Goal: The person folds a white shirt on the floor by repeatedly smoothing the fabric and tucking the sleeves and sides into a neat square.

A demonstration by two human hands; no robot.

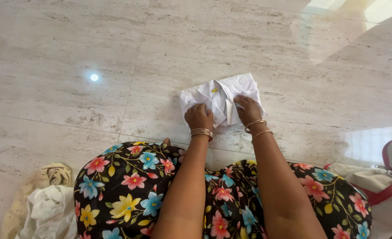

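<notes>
Cloth first: a white folded shirt lies flat on the pale marble floor, just above the centre of the frame, its collar turned up toward the top edge. Both hands press down on its near edge — the left hand with fingers curled together, knuckles up, on the lower left corner; the right hand with fingers held close and flat on the lower right part, seemingly to keep the folds from springing open. Thin metal bangles ring each wrist. Below the arms, a dark flowered dress spreads over the person's knees. In the lower left corner sits a heap of cream and white clothes — well apart from the shirt. At the right edge rests a beige bag with red trim.
</notes>
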